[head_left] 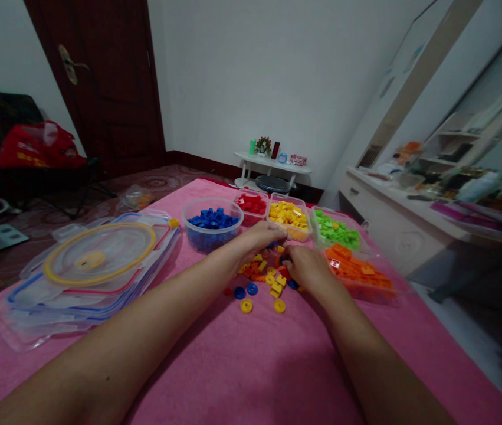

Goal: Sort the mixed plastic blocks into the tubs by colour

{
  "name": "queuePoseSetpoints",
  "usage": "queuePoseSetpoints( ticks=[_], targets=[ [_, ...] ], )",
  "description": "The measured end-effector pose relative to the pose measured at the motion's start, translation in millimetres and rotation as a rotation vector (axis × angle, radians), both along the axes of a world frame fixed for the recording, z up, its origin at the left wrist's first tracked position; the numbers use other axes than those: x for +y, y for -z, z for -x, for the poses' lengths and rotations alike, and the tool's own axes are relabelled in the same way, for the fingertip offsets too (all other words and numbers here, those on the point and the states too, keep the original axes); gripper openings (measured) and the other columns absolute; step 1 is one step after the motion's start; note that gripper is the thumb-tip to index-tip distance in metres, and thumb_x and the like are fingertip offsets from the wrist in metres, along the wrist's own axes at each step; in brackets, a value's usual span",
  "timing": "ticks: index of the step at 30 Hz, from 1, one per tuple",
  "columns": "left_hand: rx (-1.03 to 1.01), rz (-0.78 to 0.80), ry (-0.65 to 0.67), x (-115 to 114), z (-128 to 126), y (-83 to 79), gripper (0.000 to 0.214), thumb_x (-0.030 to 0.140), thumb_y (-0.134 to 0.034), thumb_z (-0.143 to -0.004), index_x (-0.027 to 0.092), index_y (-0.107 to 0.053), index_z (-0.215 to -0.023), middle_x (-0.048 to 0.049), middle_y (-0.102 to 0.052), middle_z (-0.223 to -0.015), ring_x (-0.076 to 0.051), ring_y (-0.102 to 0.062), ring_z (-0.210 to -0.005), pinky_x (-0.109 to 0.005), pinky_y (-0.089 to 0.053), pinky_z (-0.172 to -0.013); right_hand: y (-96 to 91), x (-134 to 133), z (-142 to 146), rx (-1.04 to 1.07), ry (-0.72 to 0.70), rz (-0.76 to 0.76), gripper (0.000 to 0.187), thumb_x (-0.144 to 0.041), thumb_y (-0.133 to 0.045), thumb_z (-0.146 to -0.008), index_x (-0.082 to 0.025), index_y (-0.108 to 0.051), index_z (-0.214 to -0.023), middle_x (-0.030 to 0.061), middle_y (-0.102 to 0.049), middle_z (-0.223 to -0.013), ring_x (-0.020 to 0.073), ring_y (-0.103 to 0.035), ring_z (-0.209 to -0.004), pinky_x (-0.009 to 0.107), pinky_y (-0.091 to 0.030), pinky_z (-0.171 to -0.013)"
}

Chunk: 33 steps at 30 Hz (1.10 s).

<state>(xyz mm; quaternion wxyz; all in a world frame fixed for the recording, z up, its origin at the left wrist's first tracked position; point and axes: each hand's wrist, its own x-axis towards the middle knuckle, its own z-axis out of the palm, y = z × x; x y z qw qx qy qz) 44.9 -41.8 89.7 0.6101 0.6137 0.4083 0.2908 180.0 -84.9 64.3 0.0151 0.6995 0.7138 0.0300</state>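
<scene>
Loose toy building blocks point(276, 285) in yellow, red, orange and blue lie in a pile on the pink cloth, with yellow wheels point(246, 306) and blue wheels point(239, 292) at its near side. My left hand point(267, 235) is over the pile's far side, its fingers curled; blue pieces point(272, 244) show just beneath it. At the right edge of the pile, my right hand point(302, 262) has its fingers bent in among the pieces, close to a dark blue one. Both sets of fingertips are partly hidden, so what they grip cannot be made out.
Behind the pile stand clear tubs of blue blocks point(213, 219), red blocks point(252, 204), yellow blocks point(288, 213), green blocks point(337, 230) and orange blocks point(359, 268). Stacked clear lids point(100, 254) lie at left on the pink-covered table point(215, 366). A dresser point(387, 206) stands at right.
</scene>
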Motion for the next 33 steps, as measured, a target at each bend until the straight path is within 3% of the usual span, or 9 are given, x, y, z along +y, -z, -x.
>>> queuePoseSetpoints(
  ticks=[14,23,33],
  targets=[
    [-0.047,0.039,-0.018,1.9,-3.3,8.7,0.012,0.018,-0.053,-0.08,0.013,-0.064,-0.08,0.0014,-0.058,-0.066,-0.004,-0.045,-0.047,-0.014,-0.03,-0.041,-32.5,-5.9,0.0,0.166,-0.04,-0.093,0.023,-0.022,-0.057,-0.077,-0.022,-0.066,-0.098,0.0066,-0.068,-0.095,0.0183,-0.062,-0.086,0.024,-0.039,-0.069],
    [-0.044,0.022,-0.003,5.4,-5.4,18.0,0.012,0.021,-0.056,-0.078,0.013,-0.064,-0.078,0.0013,-0.06,-0.067,-0.003,-0.045,-0.046,-0.013,-0.033,-0.043,-32.0,-6.5,-1.2,0.149,-0.038,-0.094,0.017,-0.02,-0.055,-0.075,-0.021,-0.066,-0.088,0.0066,-0.069,-0.089,0.0185,-0.062,-0.082,0.025,-0.039,-0.067],
    [-0.058,0.04,-0.007,3.3,-6.3,20.8,0.017,0.029,-0.065,-0.073,0.012,-0.065,-0.074,0.0012,-0.061,-0.062,-0.006,-0.049,-0.05,-0.015,-0.038,-0.047,-33.8,-8.2,0.7,0.179,-0.073,-0.044,0.024,-0.018,-0.056,-0.076,-0.021,-0.068,-0.097,0.006,-0.069,-0.092,0.0168,-0.061,-0.081,0.023,-0.039,-0.067]
  ],
)
